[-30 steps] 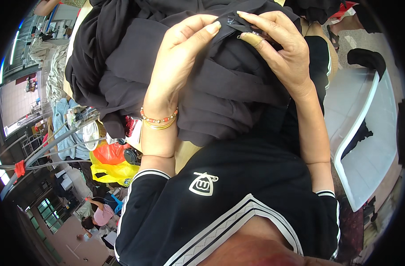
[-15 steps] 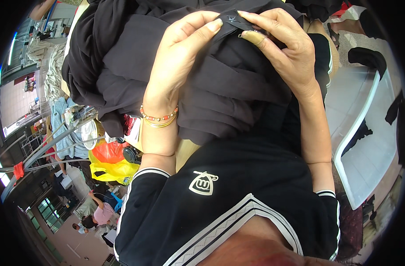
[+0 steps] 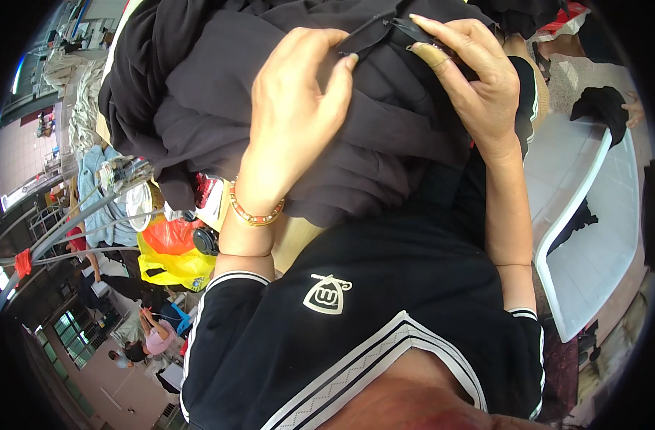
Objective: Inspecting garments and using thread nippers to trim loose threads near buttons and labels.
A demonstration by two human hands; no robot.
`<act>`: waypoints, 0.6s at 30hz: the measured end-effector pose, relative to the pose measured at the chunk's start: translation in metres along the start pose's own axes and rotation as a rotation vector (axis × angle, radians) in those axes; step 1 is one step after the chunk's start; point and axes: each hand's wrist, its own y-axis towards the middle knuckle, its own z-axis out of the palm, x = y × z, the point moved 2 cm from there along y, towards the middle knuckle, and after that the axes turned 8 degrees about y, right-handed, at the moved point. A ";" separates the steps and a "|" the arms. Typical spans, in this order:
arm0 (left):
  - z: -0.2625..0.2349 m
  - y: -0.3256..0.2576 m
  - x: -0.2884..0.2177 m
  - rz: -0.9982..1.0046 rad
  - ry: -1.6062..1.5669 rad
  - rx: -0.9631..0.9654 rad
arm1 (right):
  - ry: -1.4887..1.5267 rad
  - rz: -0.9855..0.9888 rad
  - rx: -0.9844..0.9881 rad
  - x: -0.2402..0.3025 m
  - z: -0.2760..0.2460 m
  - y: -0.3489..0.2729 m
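black cloth: heaped in front of me (image 3: 227,79), spread up and across under both hands
folded strip: a dark edge (image 3: 370,34) raised at the top of the heap, between my hands; tiny pale mark near its right end
left hand: thumb and forefinger (image 3: 295,107) apart, thumb tip at the strip's lower end; can't tell if the fingers behind still grasp cloth
right hand: thumb and fingers (image 3: 488,89) closed on a small dark piece (image 3: 413,32) with metal glints; too small to say what it is
change: left pinch has loosened, thumb now away from forefinger; right hand has shifted slightly right
meaning: less of the strip looks pinned by my left, so i judge its edge less steady
white tub: right of me (image 3: 607,236); someone else's hand (image 3: 634,109) has come to the black garment (image 3: 598,107) on its rim
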 end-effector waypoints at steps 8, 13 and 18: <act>-0.014 -0.002 0.000 -0.327 -0.604 0.109 | 0.054 -0.078 0.079 0.004 0.010 -0.012; 0.005 0.011 0.018 0.421 -0.884 -0.097 | -0.074 -0.239 0.107 0.001 0.021 -0.011; 0.005 0.006 0.022 0.027 -0.697 0.063 | -0.143 -0.237 0.106 0.004 0.026 -0.010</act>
